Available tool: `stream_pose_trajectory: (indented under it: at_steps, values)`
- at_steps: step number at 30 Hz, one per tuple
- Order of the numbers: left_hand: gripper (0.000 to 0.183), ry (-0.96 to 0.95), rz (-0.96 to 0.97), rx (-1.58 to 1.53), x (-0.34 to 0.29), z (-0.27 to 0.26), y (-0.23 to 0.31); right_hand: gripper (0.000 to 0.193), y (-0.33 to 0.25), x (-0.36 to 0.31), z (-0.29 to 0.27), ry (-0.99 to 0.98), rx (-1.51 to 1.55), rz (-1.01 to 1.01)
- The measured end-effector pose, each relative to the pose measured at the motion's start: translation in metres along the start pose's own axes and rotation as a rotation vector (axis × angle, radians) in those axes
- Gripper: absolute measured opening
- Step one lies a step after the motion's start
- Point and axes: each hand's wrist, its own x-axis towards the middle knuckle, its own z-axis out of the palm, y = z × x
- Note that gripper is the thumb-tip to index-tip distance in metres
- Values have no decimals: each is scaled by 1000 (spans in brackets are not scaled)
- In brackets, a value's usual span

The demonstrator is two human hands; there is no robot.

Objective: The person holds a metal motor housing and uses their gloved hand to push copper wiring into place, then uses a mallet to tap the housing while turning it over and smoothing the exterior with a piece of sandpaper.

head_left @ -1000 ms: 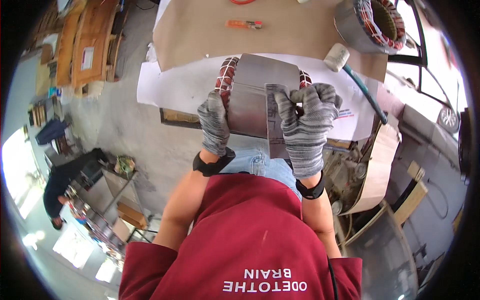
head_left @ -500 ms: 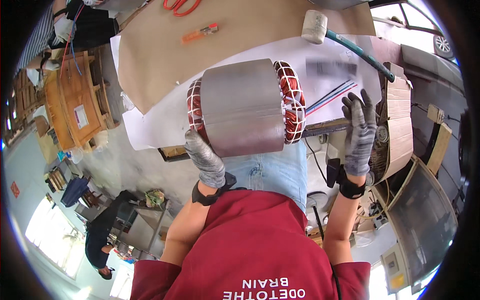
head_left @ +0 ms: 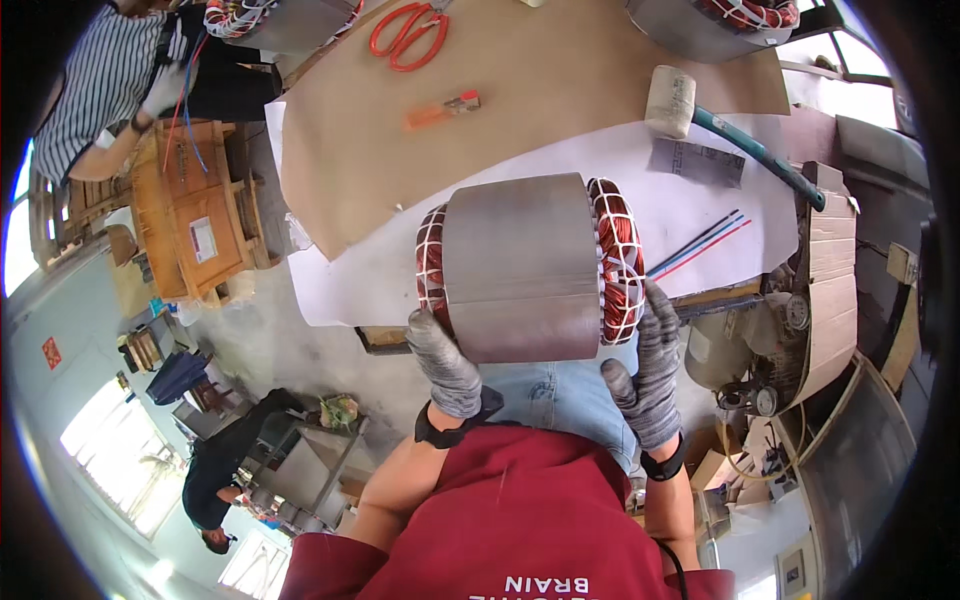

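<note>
A motor stator [head_left: 520,270], a grey metal cylinder with copper windings laced in white cord at both ends, lies on its side at the near edge of the papered table. My left hand [head_left: 446,370], in a grey glove, grips its near left end, the fingers together and partly hidden. My gloved right hand [head_left: 650,375] is beside the right winding, thumb spread and fingers stretched up along the coil; whether they touch it I cannot tell. Black, blue and red leads [head_left: 700,245] run out from the right end onto the white paper.
A white-headed mallet [head_left: 672,102] and a dark grey sheet piece [head_left: 697,162] lie to the right. Farther back are an orange cutter [head_left: 442,110], red-handled scissors [head_left: 408,38] and another stator [head_left: 700,30]. A person in a striped shirt [head_left: 105,90] stands at far left.
My right hand has come in from the right, from above the leads to beside the right winding. My left hand stays at the stator's left end. The whole view has shifted.
</note>
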Motion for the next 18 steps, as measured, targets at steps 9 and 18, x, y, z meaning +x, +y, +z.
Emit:
stream_pose_trajectory:
  at_steps: [9, 18]
  values:
    - [64, -168, -74, -129, 2, -24, -6, 51, 20, 24, 25, 48, 144, -170]
    - [64, -1, -283, -37, -23, -6, 46, 42, 2, -5, 17, 52, 355, -121]
